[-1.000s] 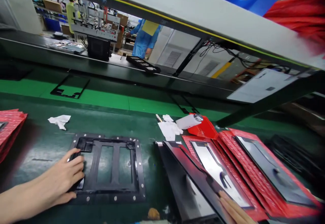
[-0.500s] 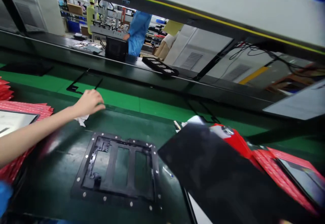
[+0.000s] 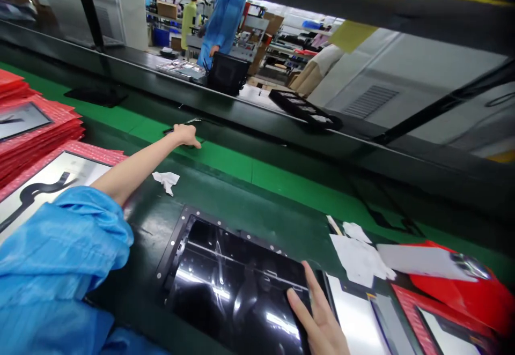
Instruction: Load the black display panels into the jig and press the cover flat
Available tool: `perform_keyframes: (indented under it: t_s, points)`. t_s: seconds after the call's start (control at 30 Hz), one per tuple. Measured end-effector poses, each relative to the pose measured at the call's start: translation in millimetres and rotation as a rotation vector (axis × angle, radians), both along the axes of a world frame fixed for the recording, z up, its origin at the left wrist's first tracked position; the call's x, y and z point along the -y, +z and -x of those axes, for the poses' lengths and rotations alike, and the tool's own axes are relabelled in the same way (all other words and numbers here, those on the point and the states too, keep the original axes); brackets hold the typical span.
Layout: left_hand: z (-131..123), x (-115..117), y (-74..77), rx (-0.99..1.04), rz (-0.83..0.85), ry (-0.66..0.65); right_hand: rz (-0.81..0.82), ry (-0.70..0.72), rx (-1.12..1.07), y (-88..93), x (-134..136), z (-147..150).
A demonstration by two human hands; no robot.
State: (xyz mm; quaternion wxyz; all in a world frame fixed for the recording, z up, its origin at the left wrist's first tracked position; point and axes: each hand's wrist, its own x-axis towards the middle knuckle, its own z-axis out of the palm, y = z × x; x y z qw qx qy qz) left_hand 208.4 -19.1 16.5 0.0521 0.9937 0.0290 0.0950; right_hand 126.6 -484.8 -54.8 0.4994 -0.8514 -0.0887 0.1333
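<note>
A glossy black panel [image 3: 237, 296] lies over the dark frame [image 3: 169, 256] with round silvery dots along its edge. My right hand [image 3: 319, 317] rests on the panel's right part, its fingers spread. My left hand [image 3: 187, 135] reaches over the green strip [image 3: 233, 159], its fingers curled beside a thin dark part; whatever they grip is too small to tell. A crumpled white paper [image 3: 166, 181] lies on the dark green table below that hand.
Red bubble-wrap sleeves [image 3: 66, 130] with flat panels are stacked at the left. On the right are white papers [image 3: 356, 258], a silvery panel [image 3: 356, 317] and a red bag [image 3: 478, 296]. A person in blue [image 3: 223, 22] stands beyond a raised ledge [image 3: 257, 113].
The black panel has come down from the right onto the frame, and my right hand now shows on it. My left hand has reached farther out over the strip. The view has shifted.
</note>
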Motion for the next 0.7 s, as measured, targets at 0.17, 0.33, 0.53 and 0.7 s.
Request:
perform_keyframes:
  t_s: [0.17, 0.33, 0.53, 0.7]
  points:
    - [15, 77, -21.1, -0.083, -0.068, -0.269, 0.015, -0.007, -0.101, -10.4, -11, -14]
    - [32, 130, -47.2, -0.069, -0.079, -0.478, -0.007, -0.006, -0.077, -16.7, -16, -13]
    - [79, 106, -16.3, 0.027, -0.105, -0.406, -0.004, -0.02, -0.088, -15.1, -18, -10]
    - [176, 94, 31.2, 0.082, -0.128, -0.185, 0.015, 0.015, -0.06, -13.3, -20, -9]
